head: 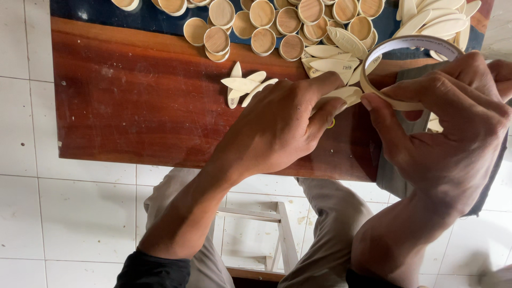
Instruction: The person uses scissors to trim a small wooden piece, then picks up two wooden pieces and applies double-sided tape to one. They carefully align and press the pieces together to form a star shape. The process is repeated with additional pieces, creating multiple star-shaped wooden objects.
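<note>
My left hand (282,125) rests on the dark wooden board (144,101), its fingers pressed on a small bundle of pale oval wooden pieces (345,95). My right hand (453,128) grips a roll of beige tape (408,50), thumb and fingers around its rim, held right beside the bundle. A few loose oval pieces (244,85) lie just left of my left hand.
Several round wooden discs (272,24) are heaped along the board's far edge, with more oval pieces (437,21) piled at the far right. A grey cloth (394,176) hangs off the board's right side. My knees, a stool (266,229) and white floor tiles show below.
</note>
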